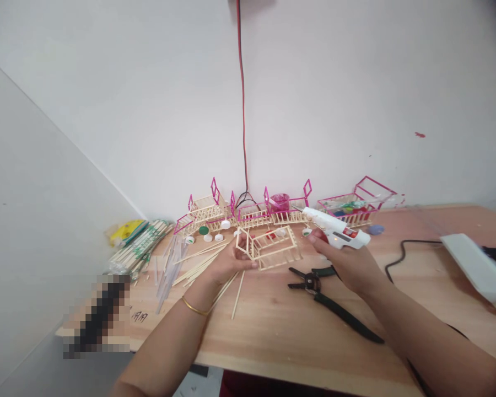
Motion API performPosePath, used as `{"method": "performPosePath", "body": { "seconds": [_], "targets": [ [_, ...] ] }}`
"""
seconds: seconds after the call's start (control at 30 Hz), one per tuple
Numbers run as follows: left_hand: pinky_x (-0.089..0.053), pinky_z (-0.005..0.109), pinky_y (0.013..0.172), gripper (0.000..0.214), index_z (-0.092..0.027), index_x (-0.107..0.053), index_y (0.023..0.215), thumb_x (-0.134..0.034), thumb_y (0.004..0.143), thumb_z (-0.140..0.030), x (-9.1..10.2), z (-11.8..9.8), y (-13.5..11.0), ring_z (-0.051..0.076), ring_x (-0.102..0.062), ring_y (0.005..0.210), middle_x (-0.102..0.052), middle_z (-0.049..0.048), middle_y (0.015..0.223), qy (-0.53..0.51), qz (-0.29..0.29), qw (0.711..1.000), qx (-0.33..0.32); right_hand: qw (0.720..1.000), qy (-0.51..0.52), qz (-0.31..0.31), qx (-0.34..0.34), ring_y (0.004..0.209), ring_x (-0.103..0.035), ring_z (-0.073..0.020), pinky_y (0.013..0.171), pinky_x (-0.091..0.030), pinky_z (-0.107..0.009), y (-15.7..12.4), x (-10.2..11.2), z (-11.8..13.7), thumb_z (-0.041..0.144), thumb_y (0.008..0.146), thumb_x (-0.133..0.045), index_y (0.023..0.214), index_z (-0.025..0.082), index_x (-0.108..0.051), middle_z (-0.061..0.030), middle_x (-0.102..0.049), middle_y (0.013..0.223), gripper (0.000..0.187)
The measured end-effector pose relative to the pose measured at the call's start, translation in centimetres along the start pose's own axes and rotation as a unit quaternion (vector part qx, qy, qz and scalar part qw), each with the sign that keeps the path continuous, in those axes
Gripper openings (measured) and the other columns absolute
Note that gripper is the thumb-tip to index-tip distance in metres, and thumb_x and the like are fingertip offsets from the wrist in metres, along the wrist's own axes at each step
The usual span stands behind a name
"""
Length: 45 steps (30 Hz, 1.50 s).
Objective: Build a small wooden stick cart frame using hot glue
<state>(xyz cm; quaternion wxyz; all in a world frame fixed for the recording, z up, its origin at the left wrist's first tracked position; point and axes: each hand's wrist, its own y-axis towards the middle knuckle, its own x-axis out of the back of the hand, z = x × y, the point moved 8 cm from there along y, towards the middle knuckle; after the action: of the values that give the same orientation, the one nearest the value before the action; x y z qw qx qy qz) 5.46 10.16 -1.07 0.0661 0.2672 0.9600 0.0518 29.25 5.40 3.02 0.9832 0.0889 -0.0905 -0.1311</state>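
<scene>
My left hand (pixel 227 263) grips the left end of a small basket frame made of wooden sticks (pixel 273 246), which rests on the wooden table (pixel 281 325). My right hand (pixel 347 262) is closed round a white hot glue gun (pixel 337 228), whose nozzle points left toward the frame's far right corner. The gun's black cord (pixel 400 256) runs off to the right. A thin gold bangle (pixel 195 307) sits on my left wrist.
Black pliers (pixel 328 300) lie just in front of the frame. Loose sticks (pixel 198 267) and packets of sticks (pixel 140 248) lie at the left. Pink-edged stick baskets (pixel 273 212) line the wall. A white device (pixel 479 270) sits at right. A red-black cable (pixel 243 110) hangs down the wall.
</scene>
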Motion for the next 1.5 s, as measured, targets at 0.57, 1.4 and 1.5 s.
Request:
{"method": "performPosePath", "body": {
  "seconds": [0.57,1.4,1.5],
  "targets": [
    [-0.047,0.033,0.084,0.068,-0.019,-0.049,0.114,-0.082,0.056,-0.028,0.3,0.1,0.0,0.020,-0.055,0.099,-0.057,0.0069,0.108,0.224,-0.108,0.969,-0.006,0.996,-0.023,0.082,0.001,0.077,-0.065,-0.0233,0.068,-0.051,-0.032,-0.4,-2.5,-1.1,0.044,0.070,-0.067,0.082,0.015,-0.066,-0.0081,-0.070,0.080,0.031],
    [-0.043,0.025,0.060,0.044,-0.016,-0.051,0.084,-0.081,0.054,-0.028,0.7,1.0,-0.1,0.012,-0.051,0.066,-0.054,-0.0002,0.081,0.310,-0.162,0.936,0.035,0.995,-0.032,0.095,-0.013,0.080,-0.065,-0.0247,0.072,-0.051,-0.034,-0.7,-2.8,-1.4,0.045,0.068,-0.070,0.083,0.016,-0.067,-0.0084,-0.071,0.083,0.033],
    [-0.042,0.024,0.061,0.042,-0.016,-0.053,0.089,-0.078,0.056,-0.020,0.9,0.9,0.0,0.012,-0.052,0.068,-0.056,0.0007,0.082,0.312,-0.150,0.938,0.030,0.993,-0.033,0.111,-0.013,0.072,-0.062,-0.0216,0.066,-0.049,-0.032,-0.7,-3.0,-1.4,0.046,0.067,-0.071,0.077,0.016,-0.065,-0.0065,-0.068,0.075,0.032]
  ]
}}
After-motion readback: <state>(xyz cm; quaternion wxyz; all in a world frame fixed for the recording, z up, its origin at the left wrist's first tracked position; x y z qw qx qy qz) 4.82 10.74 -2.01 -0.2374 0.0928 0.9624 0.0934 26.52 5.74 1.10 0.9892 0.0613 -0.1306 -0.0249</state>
